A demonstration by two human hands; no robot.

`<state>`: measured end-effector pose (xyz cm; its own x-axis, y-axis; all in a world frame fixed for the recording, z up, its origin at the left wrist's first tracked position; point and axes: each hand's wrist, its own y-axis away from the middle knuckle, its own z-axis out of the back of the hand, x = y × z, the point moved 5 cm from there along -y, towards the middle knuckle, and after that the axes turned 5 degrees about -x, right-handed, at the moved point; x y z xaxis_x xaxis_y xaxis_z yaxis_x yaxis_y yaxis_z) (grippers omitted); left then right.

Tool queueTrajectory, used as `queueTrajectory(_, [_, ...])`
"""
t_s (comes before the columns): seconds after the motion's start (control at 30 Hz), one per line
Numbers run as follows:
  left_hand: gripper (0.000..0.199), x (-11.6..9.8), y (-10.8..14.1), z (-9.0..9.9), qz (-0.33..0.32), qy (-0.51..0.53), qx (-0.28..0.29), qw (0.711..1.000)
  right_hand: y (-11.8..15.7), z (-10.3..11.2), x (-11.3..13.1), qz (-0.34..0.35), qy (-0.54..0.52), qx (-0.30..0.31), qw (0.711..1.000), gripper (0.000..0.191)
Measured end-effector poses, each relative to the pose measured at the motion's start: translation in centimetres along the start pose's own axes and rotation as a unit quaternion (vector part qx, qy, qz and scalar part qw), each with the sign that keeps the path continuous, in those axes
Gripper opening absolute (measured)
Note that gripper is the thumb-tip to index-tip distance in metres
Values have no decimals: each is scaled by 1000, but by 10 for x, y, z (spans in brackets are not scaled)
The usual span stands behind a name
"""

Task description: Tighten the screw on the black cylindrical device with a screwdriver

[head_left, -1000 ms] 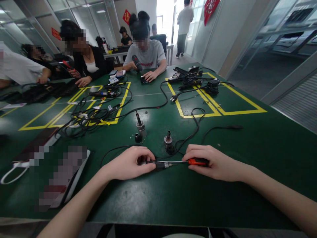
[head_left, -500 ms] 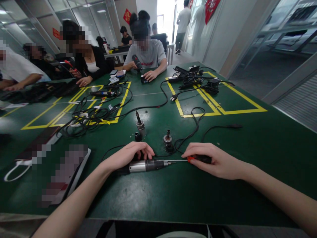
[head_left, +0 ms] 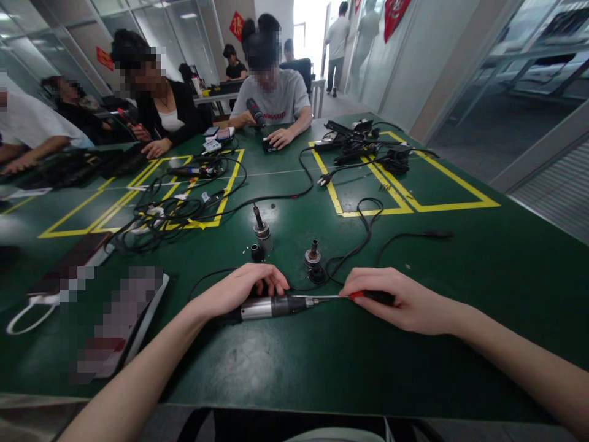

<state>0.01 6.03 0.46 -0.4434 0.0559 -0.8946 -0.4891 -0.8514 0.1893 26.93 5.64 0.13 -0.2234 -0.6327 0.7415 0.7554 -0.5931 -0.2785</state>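
My left hand (head_left: 251, 285) is curled over an electric screwdriver (head_left: 271, 307) with a silver and black body, which lies sideways on the green table; its bit points right. Some of the left fingers are hidden behind the tool. A hand screwdriver with a red and black handle (head_left: 375, 297) is gripped in my right hand (head_left: 405, 301). Its thin shaft runs left, close along the nose of the electric screwdriver; where the tip ends is hard to see. Just beyond my hands stand a metal-and-black tool part (head_left: 262, 232), a small black collar (head_left: 256, 252) and another metal part (head_left: 313, 255).
A phone-like slab (head_left: 122, 325) lies at the left, near a white cable loop (head_left: 30, 316). Tangled black cables (head_left: 159, 209) spread over yellow tape marks. More cables and adapters (head_left: 359, 144) sit at the far right. Across the table, a person (head_left: 276, 98) holds a power tool.
My hands and both tools stay almost in place, and the view shifts very slightly. In the background a walking person has moved farther off.
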Motion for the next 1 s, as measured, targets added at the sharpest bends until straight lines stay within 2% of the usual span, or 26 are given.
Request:
queueTrajectory(0.17, [50, 0, 1, -1, 1, -12, -5, 1000, 1, 1, -2, 4, 4, -12, 1000, 22])
queueTrajectory(0.47, [30, -1, 3, -4, 4, -48, 5, 999, -1, 3, 1, 10, 1, -22, 1000, 23])
queueTrajectory(0.63, [28, -2, 5, -8, -15, -83, -3, 996, 0, 5, 2, 15, 13, -34, 999, 20])
queueTrajectory(0.87, [27, -4, 6, -10, -12, -98, -5, 995, 1, 9, -3, -12, 19, -53, 998, 14])
queueTrajectory(1.0, [27, -5, 6, -10, -15, -102, -5, 995, 2, 7, -5, -29, 39, -41, 998, 17])
